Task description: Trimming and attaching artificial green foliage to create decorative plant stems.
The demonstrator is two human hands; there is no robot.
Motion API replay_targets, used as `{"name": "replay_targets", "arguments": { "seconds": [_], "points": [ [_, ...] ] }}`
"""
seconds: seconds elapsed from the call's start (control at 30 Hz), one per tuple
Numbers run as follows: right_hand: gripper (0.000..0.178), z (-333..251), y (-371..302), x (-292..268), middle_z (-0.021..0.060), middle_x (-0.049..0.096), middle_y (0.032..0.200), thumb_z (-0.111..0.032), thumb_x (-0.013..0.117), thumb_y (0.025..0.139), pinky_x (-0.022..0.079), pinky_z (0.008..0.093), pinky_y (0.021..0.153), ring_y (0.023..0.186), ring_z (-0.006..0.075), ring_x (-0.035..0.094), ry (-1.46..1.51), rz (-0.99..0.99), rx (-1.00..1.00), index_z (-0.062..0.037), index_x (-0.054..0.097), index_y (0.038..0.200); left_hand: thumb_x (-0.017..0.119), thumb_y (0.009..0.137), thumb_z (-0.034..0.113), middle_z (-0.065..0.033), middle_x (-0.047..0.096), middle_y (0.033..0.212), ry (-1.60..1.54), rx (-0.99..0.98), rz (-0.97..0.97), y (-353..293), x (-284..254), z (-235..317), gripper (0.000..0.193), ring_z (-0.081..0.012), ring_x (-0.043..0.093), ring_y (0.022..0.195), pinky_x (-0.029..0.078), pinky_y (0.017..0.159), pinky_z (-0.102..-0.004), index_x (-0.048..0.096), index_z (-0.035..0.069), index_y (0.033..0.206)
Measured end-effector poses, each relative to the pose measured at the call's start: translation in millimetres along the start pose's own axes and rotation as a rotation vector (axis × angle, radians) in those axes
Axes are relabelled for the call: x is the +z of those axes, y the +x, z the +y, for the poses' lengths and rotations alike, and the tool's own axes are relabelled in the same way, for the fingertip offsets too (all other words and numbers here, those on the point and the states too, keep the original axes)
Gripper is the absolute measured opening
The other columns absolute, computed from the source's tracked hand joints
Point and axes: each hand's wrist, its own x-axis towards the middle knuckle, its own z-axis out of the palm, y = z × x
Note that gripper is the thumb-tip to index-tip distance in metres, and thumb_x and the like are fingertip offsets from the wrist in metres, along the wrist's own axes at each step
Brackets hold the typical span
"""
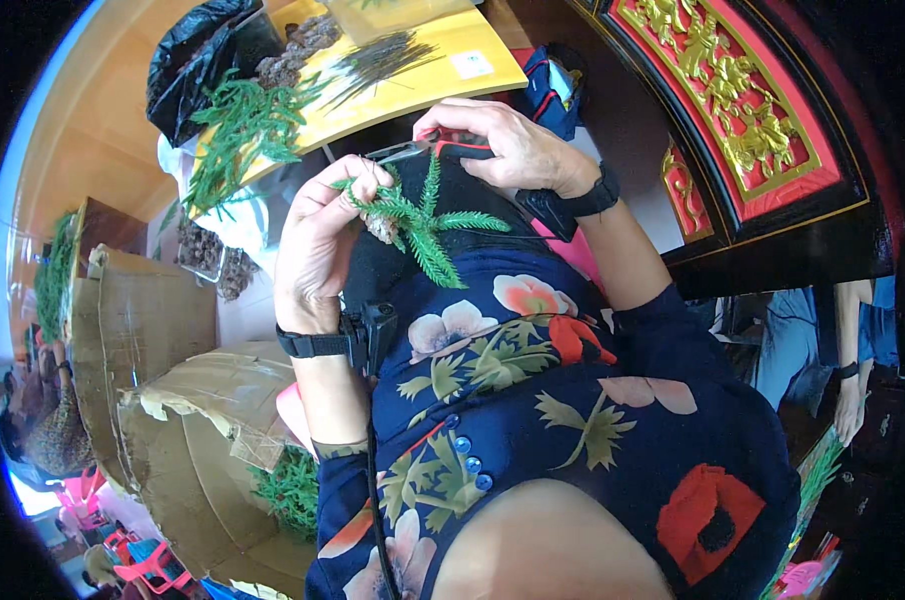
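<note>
My left hand (321, 215) pinches a green artificial pine sprig (429, 222) with its thumb and fingers. A small brownish pine cone (381, 228) sits by the sprig's base, just below the fingertips. My right hand (508, 145) is closed around the red and black handles of pliers (463, 150). The metal jaws point left and reach close to my left fingertips, above the sprig. Whether the jaws grip a wire or stem I cannot tell. Both hands are over my lap, in front of the table.
A yellow table (473, 40) carries dark wire-like stems (383, 65), pine cones (298, 50), green sprigs (248, 130) and a black plastic bag (198, 65). An open cardboard box (163, 400) stands on my left. Carved red and gold panels (738, 90) are on the right, where another person's hand (849, 415) shows.
</note>
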Motion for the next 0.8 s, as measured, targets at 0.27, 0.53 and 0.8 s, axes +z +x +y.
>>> {"name": "replay_targets", "arguments": {
  "seconds": [0.27, 0.53, 0.8],
  "points": [
    [0.032, -6, 0, -3, 0.0104, 0.058, 0.100, -0.006, 0.061, 0.077, 0.045, 0.0315, 0.085, 0.092, 0.0222, 0.058, 0.038, -0.058, -0.025, -0.0014, 0.056, 0.108, 0.065, 0.082, 0.014, -0.0032, 0.061, 0.087, -0.077, -0.082, -0.043, -1, -4, -2, 0.015, -0.0106, 0.053, 0.081, 0.041, 0.074, -0.0233, 0.059, 0.002, 0.088],
    [0.025, -8, 2, -2, 0.0074, 0.059, 0.094, -0.005, 0.061, 0.079, 0.047, 0.0286, 0.076, 0.083, 0.0171, 0.058, 0.098, -0.067, -0.043, -0.0015, 0.058, 0.104, 0.064, 0.081, 0.012, -0.0046, 0.061, 0.086, -0.304, -0.169, -0.199, 5, -10, -19, 0.018, -0.0128, 0.055, 0.080, 0.043, 0.073, -0.0247, 0.058, 0.000, 0.092],
    [0.018, -13, 0, -6, 0.0113, 0.063, 0.081, -0.009, 0.064, 0.077, 0.046, 0.0314, 0.067, 0.071, 0.0224, 0.059, -0.012, -0.040, 0.125, -0.0014, 0.061, 0.094, 0.063, 0.083, 0.012, -0.0040, 0.061, 0.082, -0.121, -0.101, 0.042, 4, -2, -8, 0.013, -0.0099, 0.054, 0.076, 0.042, 0.069, -0.0224, 0.060, 0.000, 0.088]
  ]
}}
